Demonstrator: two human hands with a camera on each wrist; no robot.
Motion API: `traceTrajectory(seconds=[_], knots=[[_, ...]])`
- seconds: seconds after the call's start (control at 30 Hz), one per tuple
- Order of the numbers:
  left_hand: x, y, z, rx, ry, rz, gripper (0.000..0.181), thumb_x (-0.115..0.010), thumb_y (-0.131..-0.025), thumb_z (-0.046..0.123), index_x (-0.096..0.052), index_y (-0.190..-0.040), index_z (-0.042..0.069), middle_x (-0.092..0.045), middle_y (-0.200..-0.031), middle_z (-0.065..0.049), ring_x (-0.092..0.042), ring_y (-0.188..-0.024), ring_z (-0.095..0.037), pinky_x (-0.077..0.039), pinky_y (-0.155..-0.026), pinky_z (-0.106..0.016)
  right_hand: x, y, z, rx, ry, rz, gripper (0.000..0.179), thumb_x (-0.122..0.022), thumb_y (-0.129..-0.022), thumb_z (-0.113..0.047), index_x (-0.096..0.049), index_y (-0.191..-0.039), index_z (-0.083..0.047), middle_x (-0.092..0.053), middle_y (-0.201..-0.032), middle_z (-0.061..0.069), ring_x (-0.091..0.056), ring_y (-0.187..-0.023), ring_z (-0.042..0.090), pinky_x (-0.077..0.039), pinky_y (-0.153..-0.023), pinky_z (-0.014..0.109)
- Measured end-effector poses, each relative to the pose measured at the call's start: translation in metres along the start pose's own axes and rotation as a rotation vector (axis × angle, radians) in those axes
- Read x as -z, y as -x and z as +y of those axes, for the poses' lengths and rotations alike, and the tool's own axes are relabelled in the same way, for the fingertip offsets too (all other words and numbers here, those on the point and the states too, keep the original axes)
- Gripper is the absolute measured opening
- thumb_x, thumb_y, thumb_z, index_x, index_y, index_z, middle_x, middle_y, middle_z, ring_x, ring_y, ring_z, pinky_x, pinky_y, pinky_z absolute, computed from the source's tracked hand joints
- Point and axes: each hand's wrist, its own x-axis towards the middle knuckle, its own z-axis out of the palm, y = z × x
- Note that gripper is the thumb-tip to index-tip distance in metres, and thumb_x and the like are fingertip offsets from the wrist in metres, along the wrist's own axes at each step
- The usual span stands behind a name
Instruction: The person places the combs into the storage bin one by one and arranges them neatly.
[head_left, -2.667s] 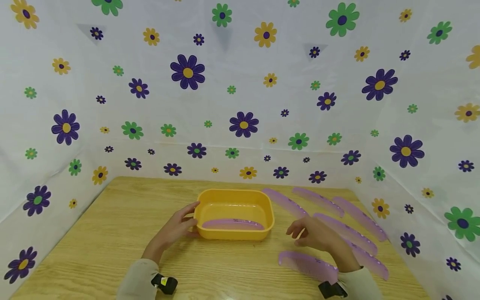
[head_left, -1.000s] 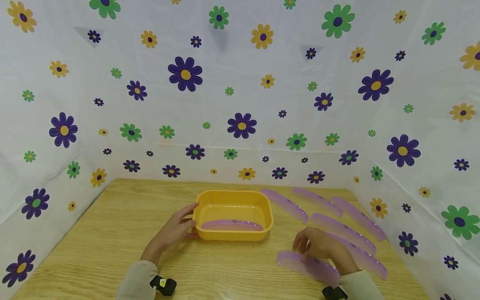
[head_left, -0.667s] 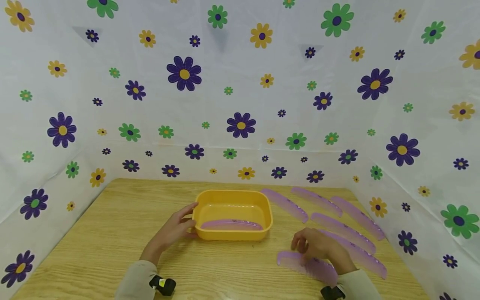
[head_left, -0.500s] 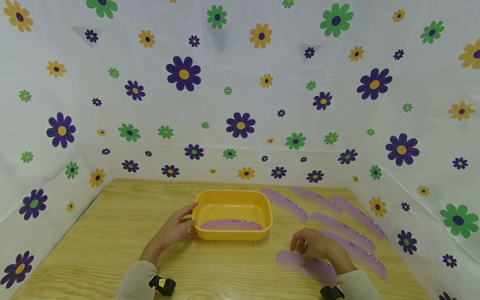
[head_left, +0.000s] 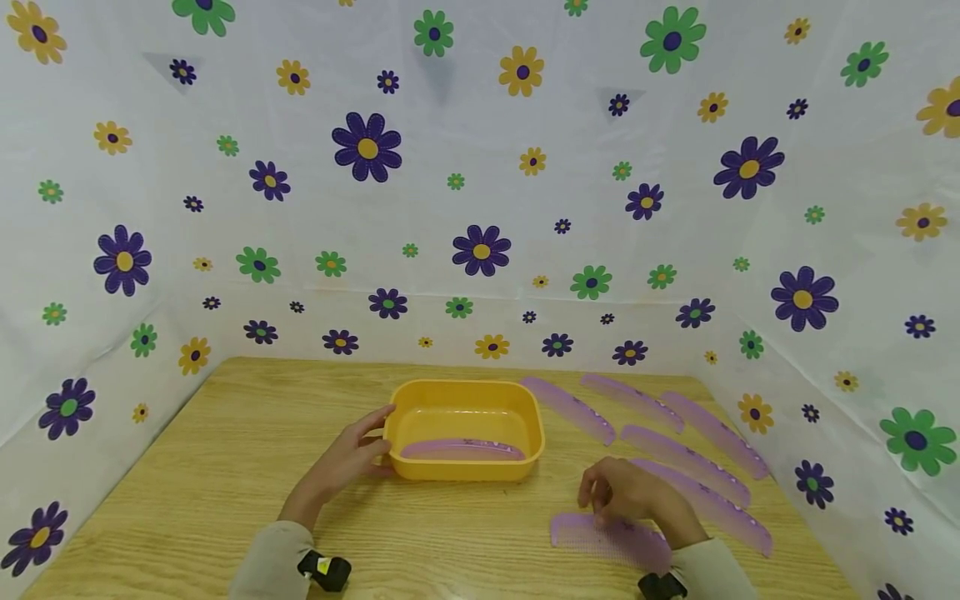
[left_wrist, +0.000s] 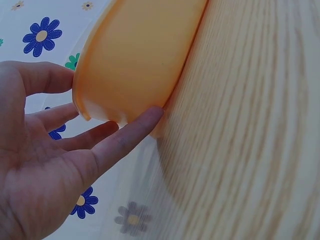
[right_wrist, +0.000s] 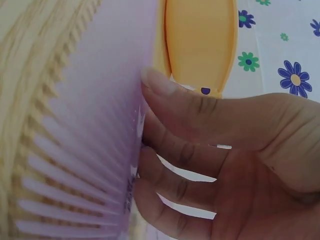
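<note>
At the left end of the yellow plastic tub (head_left: 465,472), my left hand (head_left: 341,461) touches the wall with fairly straight fingers, as the left wrist view also shows. Inside the tub one purple comb (head_left: 461,450) lies along the front wall. My right hand (head_left: 637,493) pinches another purple comb (head_left: 611,546) by its spine. In the right wrist view that comb (right_wrist: 107,75) has its teeth pointing left, towards the wood. The thumb lies on the near side and curled fingers sit behind, partly hidden by the comb.
Several more purple combs lie to the right of the tub, among them one by its back corner (head_left: 570,410) and one beside my right wrist (head_left: 712,504). A flower-printed white sheet (head_left: 420,200) walls the wooden table (head_left: 262,433) at the back and both sides.
The right hand has come down and nearer to the front comb, and now pinches it. That comb has tilted and turned slightly. The left hand and the tub stay in place.
</note>
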Motion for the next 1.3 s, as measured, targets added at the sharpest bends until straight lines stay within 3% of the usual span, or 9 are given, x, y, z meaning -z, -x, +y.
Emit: traceTrajectory(seconds=[0.23, 0.5, 0.67, 0.87, 1.3], knots=[[0.001, 0.000, -0.001, -0.002, 0.003, -0.003, 0.066, -0.052, -0.102, 0.007, -0.028, -0.163, 0.010, -0.035, -0.159, -0.025, -0.056, -0.134, -0.044, -0.064, -0.092, -0.046, -0.004, 0.002, -0.011, -0.031, 0.086, 0.000, 0.034, -0.090, -0.066, 0.002, -0.071, -0.091, -0.010, -0.065, -0.089, 0.004, -0.055, -0.081, 0.017, -0.048, -0.068, 0.025], [0.002, -0.001, -0.002, -0.009, 0.007, -0.012, 0.066, -0.051, -0.102, 0.007, -0.027, -0.163, 0.010, -0.034, -0.160, -0.025, -0.056, -0.135, -0.045, -0.064, -0.092, -0.046, -0.008, 0.000, -0.011, 0.016, 0.090, -0.021, 0.039, -0.083, -0.061, 0.012, -0.069, -0.089, -0.011, -0.062, -0.081, 0.002, -0.052, -0.072, 0.010, -0.045, -0.062, 0.021], [0.000, -0.001, -0.001, -0.005, 0.008, -0.013, 0.066, -0.051, -0.102, 0.006, -0.027, -0.163, 0.010, -0.035, -0.160, -0.025, -0.055, -0.135, -0.046, -0.064, -0.092, -0.046, -0.004, -0.002, -0.007, 0.082, 0.128, 0.021, 0.036, -0.081, -0.067, 0.009, -0.071, -0.093, -0.014, -0.065, -0.087, -0.001, -0.054, -0.078, 0.008, -0.049, -0.067, 0.022], [0.000, 0.000, 0.000, -0.005, 0.002, -0.009, 0.065, -0.051, -0.103, 0.006, -0.027, -0.164, 0.010, -0.034, -0.160, -0.026, -0.055, -0.135, -0.046, -0.064, -0.092, -0.046, 0.003, -0.006, -0.005, 0.190, 0.108, 0.079, 0.034, -0.066, -0.080, 0.014, -0.076, -0.096, -0.014, -0.070, -0.086, 0.001, -0.056, -0.078, 0.004, -0.053, -0.070, 0.022], [0.000, 0.000, -0.001, -0.013, -0.003, -0.011, 0.065, -0.050, -0.103, 0.007, -0.027, -0.164, 0.010, -0.034, -0.161, -0.025, -0.052, -0.137, -0.047, -0.064, -0.092, -0.044, 0.008, -0.009, 0.002, 0.313, 0.095, 0.144, 0.021, -0.068, -0.090, 0.006, -0.080, -0.106, -0.003, -0.080, -0.100, 0.012, -0.067, -0.086, 0.009, -0.059, -0.074, 0.023]])
